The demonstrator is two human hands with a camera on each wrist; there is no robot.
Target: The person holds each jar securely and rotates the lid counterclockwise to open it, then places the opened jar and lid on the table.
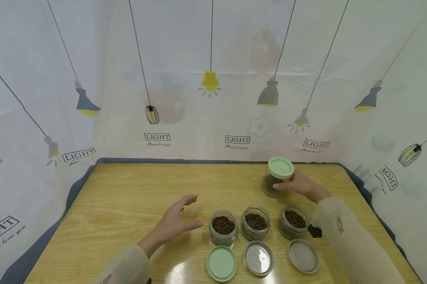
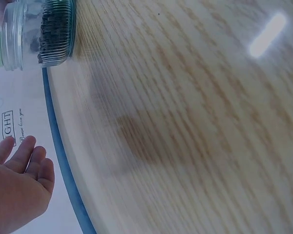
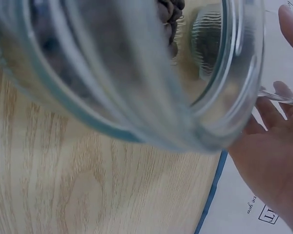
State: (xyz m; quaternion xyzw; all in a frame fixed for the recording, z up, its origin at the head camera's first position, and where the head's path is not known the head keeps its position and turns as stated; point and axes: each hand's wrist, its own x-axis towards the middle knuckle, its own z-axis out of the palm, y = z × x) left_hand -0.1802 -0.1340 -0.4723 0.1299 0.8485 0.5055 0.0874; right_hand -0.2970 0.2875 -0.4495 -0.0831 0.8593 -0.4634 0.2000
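Observation:
My right hand [image 1: 304, 186] grips a glass jar [image 1: 270, 183] with a pale green lid [image 1: 280, 167] and dark contents, at the back right of the table. Its thumb lies across the front of the glass; the fingers behind are mostly hidden. In the left wrist view the lidded jar [image 2: 36, 34] shows ribbed glass near its base. My left hand [image 1: 172, 223] hovers over the table with spread fingers, holding nothing, just left of an open jar [image 1: 223, 236] of dark brown beans. Beside that jar stand a second open jar [image 1: 256, 234] and a third [image 1: 293, 232], both with similar beans.
Before the open jars lie a green lid [image 1: 221, 263], a clear lid [image 1: 259, 258] and another clear lid [image 1: 304, 256]. The wooden table [image 1: 128, 189] ends at a blue edge strip, with a lamp-patterned curtain [image 1: 195, 142] behind it.

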